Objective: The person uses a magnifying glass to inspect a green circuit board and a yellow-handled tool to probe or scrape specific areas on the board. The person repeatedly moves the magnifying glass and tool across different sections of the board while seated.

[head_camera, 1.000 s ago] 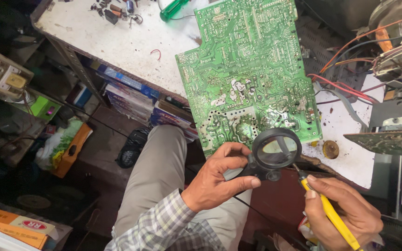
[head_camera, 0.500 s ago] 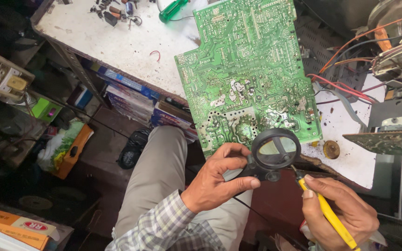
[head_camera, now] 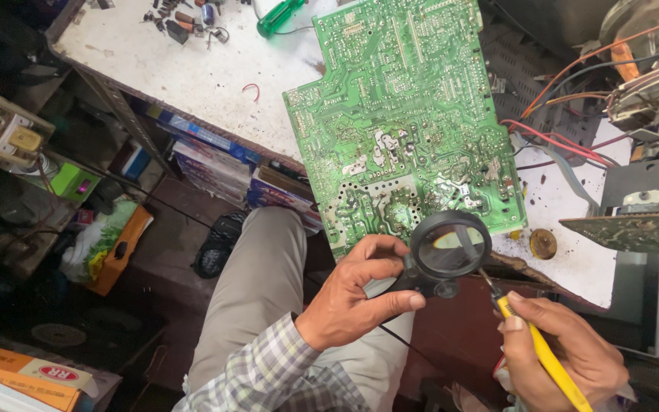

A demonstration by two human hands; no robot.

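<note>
A person sits at a white worktable that is dirty with dark spots. A big green circuit board lies on it, and its near edge sticks out over the person's lap.

The left hand holds a round black magnifying glass just over the near right corner of the board. Its fingers are closed around the black handle.

The right hand is near and to the right. Its fingers are pinched around a yellow soldering tool, like holding a pencil. The thin tip points up toward the glass.

Far on the table lie small dark parts and a green screwdriver. Red and black wires run off to the right. Under the table are stacked books. The floor on the left is dim and full of boxes and clutter.
</note>
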